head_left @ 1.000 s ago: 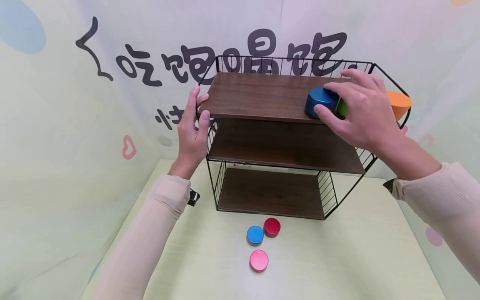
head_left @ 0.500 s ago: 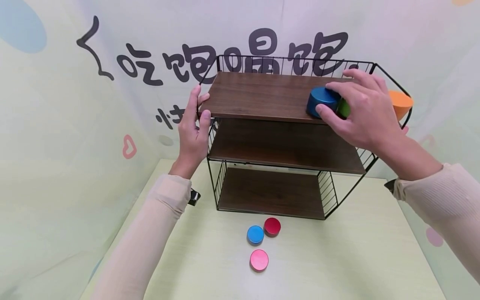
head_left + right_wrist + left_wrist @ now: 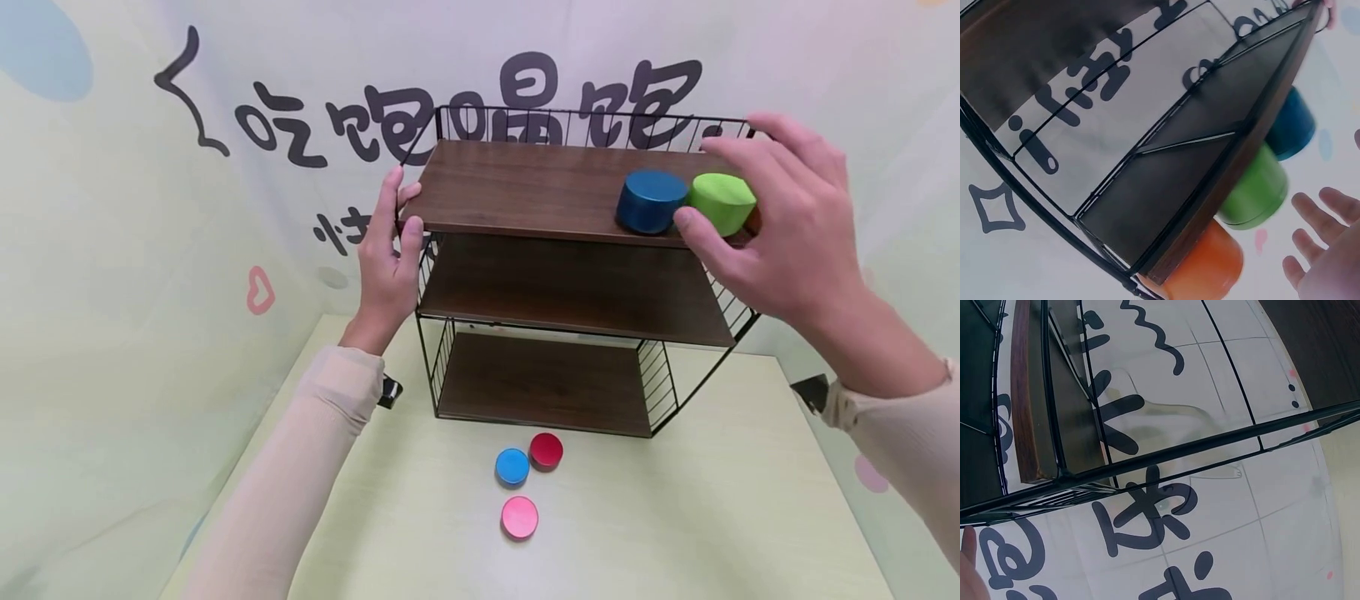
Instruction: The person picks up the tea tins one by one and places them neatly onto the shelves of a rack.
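In the head view my left hand [image 3: 386, 271] grips the left end of the top board of a three-tier wire-and-wood shelf rack [image 3: 525, 183], thumb on the front edge. On the right part of that board stand a dark blue cylinder [image 3: 651, 202] and a bright green rounded cylinder [image 3: 716, 204] beside it. My right hand [image 3: 798, 221] hovers just right of them, fingers spread and holding nothing. It hides most of an orange rounded piece, which the right wrist view shows at the board's end [image 3: 1207, 265]. What these pieces are, I cannot tell.
On the pale table [image 3: 622, 533] before the rack lie a light blue disc [image 3: 512, 467], a red disc [image 3: 547, 451] and a pink disc [image 3: 520, 517]. The rack's middle board [image 3: 570, 287] and bottom board [image 3: 543, 383] lie below. A printed cloth [image 3: 187, 208] hangs behind.
My right hand has moved right, away from the dark blue cylinder, uncovering the green one and covering the orange one. The left hand has kept its grip on the rack.
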The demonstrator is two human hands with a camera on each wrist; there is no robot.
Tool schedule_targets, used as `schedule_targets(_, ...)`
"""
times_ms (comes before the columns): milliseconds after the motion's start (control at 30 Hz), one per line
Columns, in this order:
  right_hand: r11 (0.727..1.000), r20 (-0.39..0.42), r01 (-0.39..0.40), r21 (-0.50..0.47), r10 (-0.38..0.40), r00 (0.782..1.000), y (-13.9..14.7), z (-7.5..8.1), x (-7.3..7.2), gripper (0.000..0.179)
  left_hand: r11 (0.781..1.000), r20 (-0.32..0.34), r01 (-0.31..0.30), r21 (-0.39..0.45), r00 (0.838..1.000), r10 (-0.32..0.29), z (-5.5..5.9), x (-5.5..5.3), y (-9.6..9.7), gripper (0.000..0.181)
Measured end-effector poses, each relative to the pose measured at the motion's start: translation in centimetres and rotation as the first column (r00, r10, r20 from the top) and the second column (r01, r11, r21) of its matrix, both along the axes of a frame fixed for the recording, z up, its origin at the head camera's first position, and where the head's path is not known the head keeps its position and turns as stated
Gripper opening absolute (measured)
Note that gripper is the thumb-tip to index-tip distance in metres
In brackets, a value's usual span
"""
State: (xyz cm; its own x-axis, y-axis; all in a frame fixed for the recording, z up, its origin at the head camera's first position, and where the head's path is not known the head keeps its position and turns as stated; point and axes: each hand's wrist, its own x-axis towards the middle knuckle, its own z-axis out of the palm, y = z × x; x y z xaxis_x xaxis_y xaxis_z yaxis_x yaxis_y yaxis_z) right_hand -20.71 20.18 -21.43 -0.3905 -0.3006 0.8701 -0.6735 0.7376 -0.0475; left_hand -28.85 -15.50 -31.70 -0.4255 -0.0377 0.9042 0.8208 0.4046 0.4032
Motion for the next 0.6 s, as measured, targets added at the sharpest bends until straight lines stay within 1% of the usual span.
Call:
schedule_targets(133, 0.996, -0.056, -0.041, -0.083, 0.037, 0.998, -0.8, -0.8, 1.9, 0.069, 1.0, 0.0, 0.0, 0.0, 1.0, 0.0, 0.1, 0.0, 0.0, 0.049)
schedule_targets(233, 0.99, -0.08, -0.073, -0.121, 0.064, 0.995, -1.2, -1.8, 2.8, 0.068, 1.0, 0.009, -0.001, 0.006, 1.0, 0.001, 0.2, 0.1, 0.0, 0.049)
schedule_targets(367, 0.988, -0.109, -0.097, -0.124, 0.084, 0.991, -1.4, -3.4, 3.4, 0.063, 1.0, 0.019, 0.0, 0.007, 1.0, -0.001, 0.2, 0.2, 0.1, 0.05)
schedule_targets(433, 0.988, -0.112, -0.098, -0.117, 0.085, 0.99, -1.3, -4.3, 3.7, 0.063, 1.0, 0.023, 0.001, 0.005, 1.0, -0.001, 0.2, 0.2, 0.1, 0.05)
schedule_targets(600, 0.982, -0.128, -0.127, -0.138, 0.109, 0.986, -1.4, -6.4, 4.1, 0.06, 1.0, 0.028, 0.002, 0.006, 1.0, -0.002, 0.2, 0.2, 0.2, 0.05)
